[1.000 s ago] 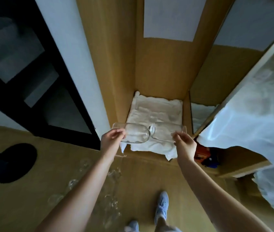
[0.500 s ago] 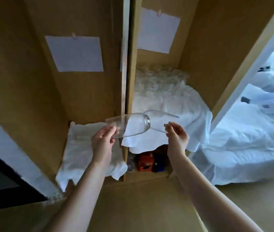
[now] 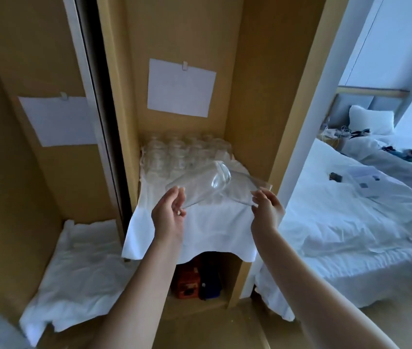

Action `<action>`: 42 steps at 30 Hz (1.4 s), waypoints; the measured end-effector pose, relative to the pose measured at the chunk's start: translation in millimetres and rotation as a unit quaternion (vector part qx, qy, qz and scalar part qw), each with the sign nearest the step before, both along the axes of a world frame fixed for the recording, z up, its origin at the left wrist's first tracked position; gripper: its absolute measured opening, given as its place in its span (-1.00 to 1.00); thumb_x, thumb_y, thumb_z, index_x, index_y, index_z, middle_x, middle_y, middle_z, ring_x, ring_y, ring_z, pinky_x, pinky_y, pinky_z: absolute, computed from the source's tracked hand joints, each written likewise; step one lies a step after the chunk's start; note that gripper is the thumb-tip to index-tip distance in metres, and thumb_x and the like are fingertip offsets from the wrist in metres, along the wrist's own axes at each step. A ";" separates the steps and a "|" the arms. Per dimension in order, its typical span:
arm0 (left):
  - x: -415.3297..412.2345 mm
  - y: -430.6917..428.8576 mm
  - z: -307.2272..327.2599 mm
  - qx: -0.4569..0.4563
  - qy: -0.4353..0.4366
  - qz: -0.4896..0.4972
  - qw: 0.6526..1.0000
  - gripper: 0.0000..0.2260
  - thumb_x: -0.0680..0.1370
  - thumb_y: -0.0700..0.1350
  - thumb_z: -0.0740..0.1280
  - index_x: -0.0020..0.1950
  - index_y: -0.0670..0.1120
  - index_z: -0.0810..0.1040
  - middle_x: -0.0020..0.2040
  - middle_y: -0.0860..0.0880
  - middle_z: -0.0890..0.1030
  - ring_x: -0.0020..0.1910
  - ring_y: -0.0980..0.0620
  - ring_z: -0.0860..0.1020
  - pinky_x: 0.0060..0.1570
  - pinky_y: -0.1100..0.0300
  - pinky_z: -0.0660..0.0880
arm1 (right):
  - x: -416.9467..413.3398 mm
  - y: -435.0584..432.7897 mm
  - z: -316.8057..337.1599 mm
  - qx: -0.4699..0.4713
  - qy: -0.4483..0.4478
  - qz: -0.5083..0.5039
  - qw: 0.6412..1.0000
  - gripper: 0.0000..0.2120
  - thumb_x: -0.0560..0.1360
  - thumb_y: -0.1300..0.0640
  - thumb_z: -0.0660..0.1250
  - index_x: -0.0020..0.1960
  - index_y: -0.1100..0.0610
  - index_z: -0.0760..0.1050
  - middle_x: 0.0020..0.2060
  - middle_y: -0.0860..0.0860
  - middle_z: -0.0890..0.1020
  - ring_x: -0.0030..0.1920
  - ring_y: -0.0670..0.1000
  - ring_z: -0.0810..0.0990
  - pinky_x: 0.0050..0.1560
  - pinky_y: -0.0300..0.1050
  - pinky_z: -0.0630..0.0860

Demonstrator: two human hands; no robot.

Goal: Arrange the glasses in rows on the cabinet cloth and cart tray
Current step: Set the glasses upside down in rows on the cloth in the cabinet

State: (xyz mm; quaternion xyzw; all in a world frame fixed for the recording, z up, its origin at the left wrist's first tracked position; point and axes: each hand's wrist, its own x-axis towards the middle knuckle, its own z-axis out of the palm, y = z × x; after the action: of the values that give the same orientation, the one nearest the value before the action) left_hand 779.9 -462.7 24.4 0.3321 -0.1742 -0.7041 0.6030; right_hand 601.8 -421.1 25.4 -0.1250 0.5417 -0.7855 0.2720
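Left cloth (image 3: pixel 79 270): white, wrinkled, lying on the low cabinet floor, below and left of the left grip.
Left hand (image 3: pixel 168 215): its grip closes on the rim end of the left glass (image 3: pixel 200 186).
Left glass: clear, smooth, tapered tumbler held on its side; its long axis rises to the right, base toward the other glass.
Stored glasses (image 3: pixel 184 153): clear, in rows on the shelf cloth (image 3: pixel 210 222), behind both grips.
Shelf cloth: white, draped over the shelf's front edge, beneath the held glasses.
Right glass (image 3: pixel 244 188): clear, also on its side; axis drops to the right, base meeting the left glass's base.
Right hand (image 3: pixel 266 210): its grip pinches the right glass's rim end.
Bed (image 3: pixel 351 217): rumpled white linen, right of the right grip.
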 end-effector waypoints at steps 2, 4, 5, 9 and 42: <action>-7.1 -12.7 2.5 0.014 0.055 -0.013 0.998 -0.90 0.53 -0.22 0.32 -0.12 -0.05 0.57 -0.22 0.04 0.68 -0.29 0.21 0.62 -0.45 0.36 0.28 | -9.0 -10.0 1.6 -0.020 -0.055 0.012 0.998 -0.82 0.49 0.30 0.29 -0.21 0.09 0.54 -0.27 0.03 0.59 -0.22 -0.04 0.53 -0.18 -0.19 0.43; -11.4 -28.8 2.6 0.020 0.095 -0.025 0.995 -0.89 0.55 -0.23 0.28 -0.10 -0.05 0.56 -0.25 0.05 0.68 -0.32 0.23 0.61 -0.47 0.37 0.28 | -14.5 -24.6 -2.2 -0.022 -0.092 0.029 0.995 -0.84 0.53 0.28 0.26 -0.17 0.10 0.54 -0.25 0.03 0.59 -0.21 -0.06 0.54 -0.17 -0.21 0.42; -13.6 -39.1 1.5 0.020 0.108 -0.029 0.994 -0.89 0.56 -0.23 0.27 -0.09 -0.06 0.55 -0.26 0.06 0.68 -0.33 0.24 0.60 -0.45 0.37 0.27 | -15.6 -33.5 -3.4 -0.021 -0.102 0.035 0.994 -0.83 0.54 0.27 0.25 -0.17 0.09 0.53 -0.25 0.03 0.57 -0.21 -0.07 0.53 -0.18 -0.22 0.42; -20.8 -84.4 -6.0 0.018 0.135 -0.040 0.990 -0.87 0.58 -0.21 0.24 -0.10 -0.09 0.56 -0.29 0.05 0.67 -0.36 0.22 0.59 -0.36 0.32 0.27 | -20.1 -74.0 -8.3 -0.025 -0.120 0.057 0.991 -0.84 0.55 0.31 0.19 -0.11 0.16 0.53 -0.23 0.03 0.50 -0.25 -0.12 0.48 -0.26 -0.30 0.39; -73.6 -244.5 -124.1 0.202 0.136 0.091 0.966 -0.75 0.62 -0.16 0.11 -0.18 -0.11 0.51 -0.50 0.07 0.48 -0.54 0.15 0.45 -0.46 0.34 0.43 | -31.7 -290.1 -120.2 0.080 -0.480 0.237 0.841 -0.70 0.56 0.32 -0.01 -0.29 0.16 0.34 -0.36 0.02 0.41 -0.41 -0.07 0.29 -0.45 -0.27 0.25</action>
State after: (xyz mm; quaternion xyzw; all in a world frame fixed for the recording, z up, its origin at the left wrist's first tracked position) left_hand 706.2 -707.2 -99.7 0.3624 0.0867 -0.7052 0.6032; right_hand 570.1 -711.2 -94.8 0.1652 0.3584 -0.6131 0.6844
